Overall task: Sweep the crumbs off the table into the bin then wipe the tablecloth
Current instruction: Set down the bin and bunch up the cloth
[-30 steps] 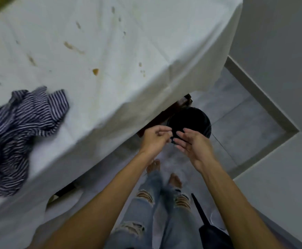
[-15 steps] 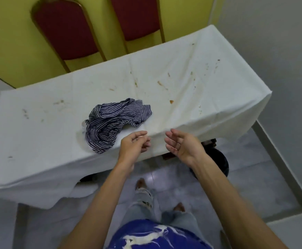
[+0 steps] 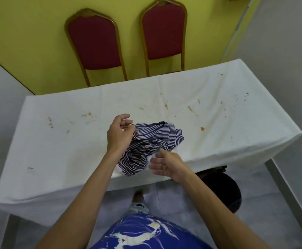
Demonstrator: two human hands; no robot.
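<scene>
Yellow wall (image 3: 30, 42) and two red chairs (image 3: 94, 40) are seen behind the surface (image 3: 57, 150), which is covered by a white tablecloth (image 3: 218, 141). Under its near right corner the black bin (image 3: 223, 191) is partly hidden. A second ago both hands were held together over that bin; since then they have been raised to the striped cloth (image 3: 155, 139), which lies crumpled by the middle of the near edge. The sweeping is therefore judged finished and the wiping about to start.

The left hand (image 3: 119, 133) is set at the cloth's left edge with fingers curled; whether the fabric is pinched cannot be told. The right hand (image 3: 166, 164) is held flat and empty, fingers straight, at the cloth's near edge. Brown stains (image 3: 202, 129) are left across the tablecloth.
</scene>
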